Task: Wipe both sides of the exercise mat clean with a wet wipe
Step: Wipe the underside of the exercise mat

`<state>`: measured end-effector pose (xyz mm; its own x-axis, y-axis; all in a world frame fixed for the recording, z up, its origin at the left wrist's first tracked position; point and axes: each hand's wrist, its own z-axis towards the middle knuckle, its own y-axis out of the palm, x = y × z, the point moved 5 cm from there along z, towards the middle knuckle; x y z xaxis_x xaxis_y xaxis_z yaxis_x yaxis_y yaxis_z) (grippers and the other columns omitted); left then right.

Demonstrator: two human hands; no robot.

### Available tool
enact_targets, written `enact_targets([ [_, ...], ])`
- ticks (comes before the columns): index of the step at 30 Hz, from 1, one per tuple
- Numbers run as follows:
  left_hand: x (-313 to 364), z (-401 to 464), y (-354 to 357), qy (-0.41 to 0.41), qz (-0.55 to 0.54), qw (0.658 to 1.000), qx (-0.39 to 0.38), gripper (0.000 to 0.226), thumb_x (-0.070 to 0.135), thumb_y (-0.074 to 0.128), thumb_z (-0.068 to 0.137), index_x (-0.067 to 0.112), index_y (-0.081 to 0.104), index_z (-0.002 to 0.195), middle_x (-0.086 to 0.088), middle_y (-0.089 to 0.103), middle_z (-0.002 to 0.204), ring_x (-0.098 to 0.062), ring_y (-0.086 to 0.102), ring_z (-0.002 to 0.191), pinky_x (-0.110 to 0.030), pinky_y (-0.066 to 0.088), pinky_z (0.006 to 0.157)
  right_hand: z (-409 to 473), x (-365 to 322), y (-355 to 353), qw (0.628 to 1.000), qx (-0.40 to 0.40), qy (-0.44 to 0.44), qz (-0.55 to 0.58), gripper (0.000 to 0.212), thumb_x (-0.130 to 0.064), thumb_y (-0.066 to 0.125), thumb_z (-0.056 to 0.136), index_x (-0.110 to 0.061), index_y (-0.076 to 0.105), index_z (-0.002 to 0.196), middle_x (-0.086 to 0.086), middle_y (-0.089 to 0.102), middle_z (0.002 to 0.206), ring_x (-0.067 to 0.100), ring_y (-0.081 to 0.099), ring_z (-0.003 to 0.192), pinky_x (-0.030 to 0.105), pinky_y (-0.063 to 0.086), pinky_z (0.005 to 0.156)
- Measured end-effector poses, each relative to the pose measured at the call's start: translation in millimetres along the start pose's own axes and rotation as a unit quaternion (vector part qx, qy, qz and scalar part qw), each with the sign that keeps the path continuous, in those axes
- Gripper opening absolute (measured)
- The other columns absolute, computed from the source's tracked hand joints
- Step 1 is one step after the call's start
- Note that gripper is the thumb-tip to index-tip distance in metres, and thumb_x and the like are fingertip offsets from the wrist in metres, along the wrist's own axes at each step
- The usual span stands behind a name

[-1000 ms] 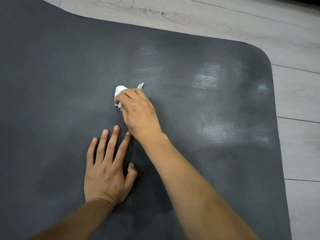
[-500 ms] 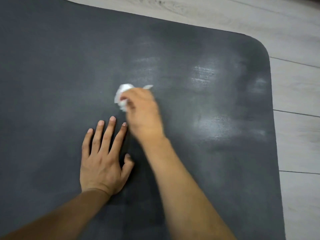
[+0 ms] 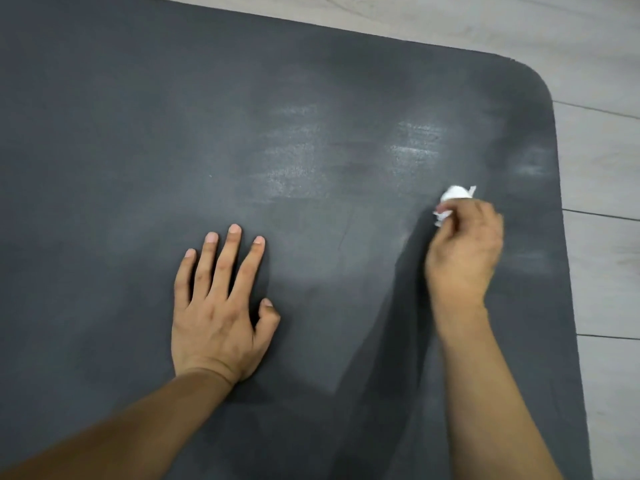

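Left hand [image 3: 221, 317] lies flat on the dark mat [image 3: 104, 168], its grip wide; right hand [image 3: 464, 254] pinches a crumpled wipe [image 3: 453, 195] near the mat's edge, pale plank floor [image 3: 602, 168] beyond

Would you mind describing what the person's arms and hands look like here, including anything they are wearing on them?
Both forearms are bare as far as the frame shows: no sleeves, no gloves. The left hand shows no ring, watch or bracelet, and its fingernails are short and unpainted. The right hand is blurred; no wristband shows on it, but rings and nails cannot be made out.
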<state>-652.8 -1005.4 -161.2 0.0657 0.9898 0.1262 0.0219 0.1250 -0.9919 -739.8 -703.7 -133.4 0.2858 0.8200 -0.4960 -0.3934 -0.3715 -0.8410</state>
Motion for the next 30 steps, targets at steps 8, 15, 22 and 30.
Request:
enact_targets([
  [8, -2, -1, 3, 0.006, -0.009, 1.0, 0.004, 0.071, 0.042, 0.04, 0.088, 0.013, 0.043, 0.153, -0.012, 0.029, 0.168, -0.036, 0.026, 0.155, -0.056, 0.018, 0.126, -80, -173, 86, 0.925, -0.188, -0.269, 0.191, 0.01, 0.0, 0.059, 0.083, -0.007, 0.066, 0.082, 0.005, 0.065, 0.088, 0.026, 0.053, 0.086, 0.038, 0.047, 0.086],
  [15, 0, -1, 0, -0.004, -0.034, 0.999, 0.005, 0.071, 0.042, 0.038, 0.09, 0.021, 0.038, 0.159, -0.008, 0.029, 0.168, -0.032, 0.024, 0.155, -0.051, 0.015, 0.127, -10, -2, -9, 0.983, -0.06, -0.173, 0.022, 0.018, -0.009, 0.049, 0.091, -0.009, 0.065, 0.082, 0.011, 0.065, 0.086, 0.022, 0.051, 0.083, 0.028, 0.037, 0.074],
  [22, 2, -4, -2, 0.002, -0.025, 1.0, -0.012, 0.069, 0.042, 0.035, 0.093, 0.02, 0.039, 0.158, -0.012, 0.031, 0.167, -0.034, 0.026, 0.154, -0.05, 0.015, 0.127, -1, 47, -23, 0.993, -0.019, -0.109, -0.046, 0.019, -0.008, 0.052, 0.088, -0.015, 0.067, 0.096, 0.008, 0.065, 0.103, 0.032, 0.053, 0.095, 0.023, 0.034, 0.083],
  [30, -14, -151, -8, 0.04, -0.013, 0.997, -0.064, 0.072, 0.04, 0.037, 0.094, 0.017, 0.029, 0.162, -0.011, 0.016, 0.171, -0.034, 0.018, 0.158, -0.056, 0.02, 0.125, -11, 21, -11, 0.993, 0.038, -0.003, -0.115, 0.023, -0.018, 0.047, 0.091, -0.013, 0.068, 0.099, 0.016, 0.064, 0.101, 0.039, 0.053, 0.091, 0.044, 0.039, 0.081],
])
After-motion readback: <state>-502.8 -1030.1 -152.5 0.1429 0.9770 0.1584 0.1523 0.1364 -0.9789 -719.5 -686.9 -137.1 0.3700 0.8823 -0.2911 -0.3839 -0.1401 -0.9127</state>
